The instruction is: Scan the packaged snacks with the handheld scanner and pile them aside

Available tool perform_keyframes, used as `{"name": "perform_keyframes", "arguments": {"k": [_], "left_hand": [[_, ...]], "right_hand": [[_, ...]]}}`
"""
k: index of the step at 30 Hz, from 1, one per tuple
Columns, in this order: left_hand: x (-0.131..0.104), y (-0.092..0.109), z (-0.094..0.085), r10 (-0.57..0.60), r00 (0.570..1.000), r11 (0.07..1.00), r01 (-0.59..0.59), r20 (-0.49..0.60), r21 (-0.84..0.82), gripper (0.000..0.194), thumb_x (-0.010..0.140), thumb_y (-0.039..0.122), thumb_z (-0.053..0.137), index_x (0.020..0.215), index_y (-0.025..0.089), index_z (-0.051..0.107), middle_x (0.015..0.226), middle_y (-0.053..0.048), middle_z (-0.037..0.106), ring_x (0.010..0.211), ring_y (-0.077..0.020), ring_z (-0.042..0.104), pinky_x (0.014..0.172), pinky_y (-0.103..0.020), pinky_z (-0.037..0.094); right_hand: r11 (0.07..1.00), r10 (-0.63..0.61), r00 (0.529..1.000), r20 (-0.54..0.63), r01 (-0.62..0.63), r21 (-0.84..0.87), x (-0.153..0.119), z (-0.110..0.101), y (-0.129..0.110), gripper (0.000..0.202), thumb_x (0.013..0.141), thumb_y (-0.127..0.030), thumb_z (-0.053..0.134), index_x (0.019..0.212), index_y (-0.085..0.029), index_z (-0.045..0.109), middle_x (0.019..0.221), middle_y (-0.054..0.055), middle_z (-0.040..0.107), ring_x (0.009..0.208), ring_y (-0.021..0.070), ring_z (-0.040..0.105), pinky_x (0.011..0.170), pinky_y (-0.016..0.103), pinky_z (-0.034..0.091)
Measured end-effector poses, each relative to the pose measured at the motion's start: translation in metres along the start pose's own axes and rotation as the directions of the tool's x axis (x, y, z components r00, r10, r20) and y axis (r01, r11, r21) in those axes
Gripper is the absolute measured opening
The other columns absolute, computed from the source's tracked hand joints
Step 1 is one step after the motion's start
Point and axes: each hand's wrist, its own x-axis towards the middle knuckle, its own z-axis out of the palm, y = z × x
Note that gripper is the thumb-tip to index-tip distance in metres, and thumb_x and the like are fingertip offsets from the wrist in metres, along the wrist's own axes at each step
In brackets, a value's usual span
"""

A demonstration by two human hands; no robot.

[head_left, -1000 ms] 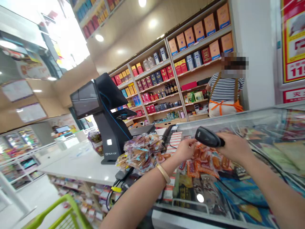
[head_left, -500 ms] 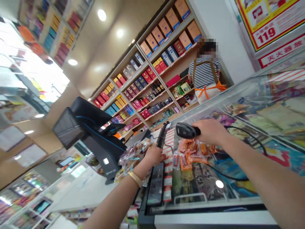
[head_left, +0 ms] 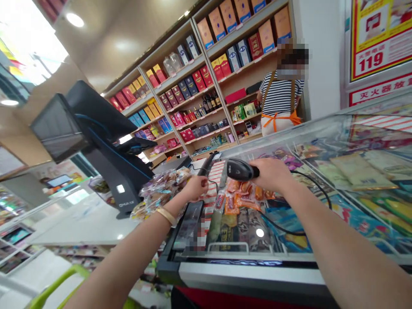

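Observation:
My right hand (head_left: 272, 175) is wrapped around the handle of a black barcode scanner (head_left: 240, 170), whose head points left. Below the scanner, a cluster of small orange-wrapped snacks (head_left: 238, 204) in clear plastic lies on the freezer's glass top. My left hand (head_left: 196, 189) has its fingers curled; whether anything is in them is hidden. Directly left of it is a heap of clear-wrapped brown snacks (head_left: 161, 193), close against the wrist. A dark phone-like slab (head_left: 189, 219) lies below my left hand at the freezer's edge.
A black cash register terminal (head_left: 103, 150) stands on the white counter (head_left: 77, 221) at left. The scanner's black cable (head_left: 322, 191) loops over the glass. Frozen packs (head_left: 357, 169) show beneath it. A person (head_left: 281, 98) in a striped top faces the stocked shelves (head_left: 193, 98).
The view has tilted and swung, so the counter scene sits further left. My left hand has curled tighter beside the snack heap. My right hand still grips the scanner above the orange snacks.

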Motion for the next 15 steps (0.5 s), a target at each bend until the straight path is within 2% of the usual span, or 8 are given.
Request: {"name": "perform_keyframes", "arguments": {"k": [2, 3, 5, 6, 7, 8, 11, 15], "left_hand": [[-0.002, -0.004, -0.003, -0.017, 0.997, 0.960, -0.006, -0.076, -0.282, 0.037, 0.081, 0.025, 0.049, 0.113, 0.015, 0.064, 0.095, -0.007, 0.074, 0.080, -0.0179, 0.069, 0.073, -0.029, 0.054], [-0.004, -0.005, -0.005, -0.039, 0.993, 0.879, -0.019, -0.111, -0.477, 0.041, 0.080, 0.028, 0.050, 0.117, 0.014, 0.061, 0.102, -0.007, 0.073, 0.083, -0.0179, 0.069, 0.074, -0.030, 0.055], [-0.008, -0.004, -0.006, -0.100, 0.983, 0.584, -0.066, -0.153, -0.809, 0.046, 0.075, 0.033, 0.059, 0.117, 0.013, 0.060, 0.112, -0.010, 0.070, 0.089, -0.0195, 0.069, 0.079, -0.034, 0.056], [-0.011, -0.003, -0.007, -0.124, 0.980, 0.438, -0.089, -0.159, -0.894, 0.049, 0.072, 0.035, 0.064, 0.115, 0.013, 0.061, 0.115, -0.012, 0.069, 0.092, -0.0203, 0.069, 0.082, -0.035, 0.056], [-0.014, -0.001, -0.007, -0.136, 0.977, 0.348, -0.108, -0.164, -0.931, 0.050, 0.069, 0.035, 0.068, 0.113, 0.013, 0.061, 0.117, -0.012, 0.068, 0.093, -0.0206, 0.069, 0.084, -0.037, 0.055], [-0.017, 0.002, -0.008, -0.146, 0.973, 0.300, -0.130, -0.180, -0.945, 0.051, 0.067, 0.035, 0.071, 0.111, 0.013, 0.062, 0.118, -0.012, 0.068, 0.094, -0.0207, 0.069, 0.085, -0.037, 0.055], [-0.025, 0.010, -0.010, -0.155, 0.949, 0.288, -0.224, -0.276, -0.931, 0.050, 0.066, 0.033, 0.073, 0.111, 0.013, 0.062, 0.119, -0.012, 0.067, 0.099, -0.0219, 0.067, 0.089, -0.039, 0.054], [-0.032, 0.019, -0.011, -0.122, 0.911, 0.371, -0.327, -0.394, -0.869, 0.047, 0.069, 0.031, 0.070, 0.113, 0.014, 0.062, 0.120, -0.012, 0.067, 0.105, -0.0231, 0.065, 0.094, -0.039, 0.052]], "right_hand": [[1.000, -0.020, 1.000, 0.021, 0.020, 0.008, 0.000, 0.001, -0.003, 0.025, 0.074, -0.033, 0.060, 0.097, -0.031, 0.071, 0.096, 0.002, 0.074, 0.087, 0.0233, 0.067, 0.066, 0.027, 0.044], [0.999, -0.029, 0.999, 0.029, 0.029, 0.013, 0.000, 0.001, -0.004, 0.025, 0.074, -0.033, 0.061, 0.097, -0.031, 0.071, 0.096, 0.002, 0.074, 0.087, 0.0234, 0.067, 0.066, 0.027, 0.044], [0.999, -0.046, 0.998, 0.041, 0.045, 0.025, -0.001, 0.000, -0.008, 0.026, 0.073, -0.033, 0.061, 0.097, -0.032, 0.071, 0.094, 0.002, 0.075, 0.086, 0.0238, 0.067, 0.065, 0.027, 0.043], [0.998, -0.053, 0.998, 0.045, 0.052, 0.031, -0.002, 0.000, -0.010, 0.026, 0.073, -0.034, 0.062, 0.097, -0.032, 0.071, 0.093, 0.001, 0.075, 0.086, 0.0239, 0.067, 0.064, 0.027, 0.043], [0.998, -0.061, 0.997, 0.047, 0.059, 0.036, -0.002, 0.000, -0.011, 0.026, 0.073, -0.034, 0.062, 0.097, -0.032, 0.071, 0.093, 0.001, 0.075, 0.085, 0.0238, 0.068, 0.064, 0.027, 0.043], [0.997, -0.069, 0.996, 0.048, 0.067, 0.041, -0.002, 0.000, -0.013, 0.026, 0.073, -0.034, 0.063, 0.098, -0.032, 0.071, 0.093, 0.001, 0.075, 0.086, 0.0236, 0.068, 0.064, 0.027, 0.042], [0.995, -0.094, 0.994, 0.052, 0.092, 0.048, -0.003, 0.000, -0.016, 0.029, 0.073, -0.036, 0.063, 0.100, -0.031, 0.071, 0.093, 0.002, 0.075, 0.086, 0.0227, 0.067, 0.064, 0.026, 0.041], [0.994, -0.101, 0.993, 0.062, 0.098, 0.049, -0.003, 0.001, -0.017, 0.032, 0.074, -0.038, 0.064, 0.104, -0.031, 0.071, 0.093, 0.002, 0.075, 0.085, 0.0222, 0.067, 0.064, 0.025, 0.042]]}}
